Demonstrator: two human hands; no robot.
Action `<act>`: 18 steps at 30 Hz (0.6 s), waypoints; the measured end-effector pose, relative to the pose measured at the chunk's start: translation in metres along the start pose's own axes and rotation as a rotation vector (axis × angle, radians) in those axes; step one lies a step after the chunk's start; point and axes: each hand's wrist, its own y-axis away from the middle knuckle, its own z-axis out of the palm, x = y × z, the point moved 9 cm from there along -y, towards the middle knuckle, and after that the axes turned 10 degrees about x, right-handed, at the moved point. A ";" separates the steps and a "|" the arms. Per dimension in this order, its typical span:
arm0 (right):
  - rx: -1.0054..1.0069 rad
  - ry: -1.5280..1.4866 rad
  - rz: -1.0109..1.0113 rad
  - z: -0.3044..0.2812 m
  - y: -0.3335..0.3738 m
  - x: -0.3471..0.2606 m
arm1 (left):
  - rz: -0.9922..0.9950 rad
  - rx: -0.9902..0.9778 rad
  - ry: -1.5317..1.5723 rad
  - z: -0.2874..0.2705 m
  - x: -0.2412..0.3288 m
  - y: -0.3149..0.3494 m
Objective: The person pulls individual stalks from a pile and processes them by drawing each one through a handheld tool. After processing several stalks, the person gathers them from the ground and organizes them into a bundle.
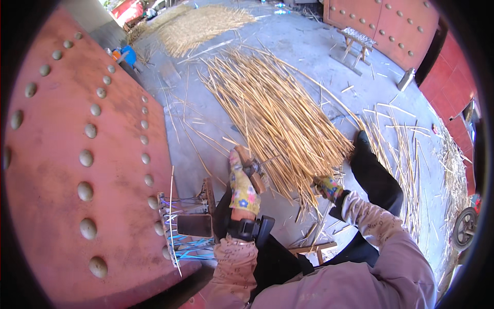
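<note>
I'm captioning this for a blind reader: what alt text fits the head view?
Seen from above, a seated person in floral gloves works at a big pile of straw stalks on concrete ground: the left hand grips a wooden-handled tool, the right hand reaches into the stalk ends. A red studded door stands at left.

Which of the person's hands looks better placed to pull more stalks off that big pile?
Probably the right hand: it already sits at the near edge of the straw pile, among the stalk ends. The left hand holds a short wooden tool, so it is not free.
</note>
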 end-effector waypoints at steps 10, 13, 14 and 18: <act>-0.098 -0.244 0.452 -0.031 0.119 -0.016 | -0.131 -0.151 -0.064 0.002 -0.075 0.035; -0.520 -0.959 0.635 -0.005 0.147 -0.028 | -0.246 -0.181 -0.066 -0.012 -0.118 0.042; -0.519 -0.965 0.630 -0.007 0.152 -0.032 | -0.263 -0.167 -0.096 -0.015 -0.120 0.057; -0.652 -0.927 0.620 0.008 0.166 -0.035 | -0.290 -0.242 -0.014 -0.019 -0.137 0.062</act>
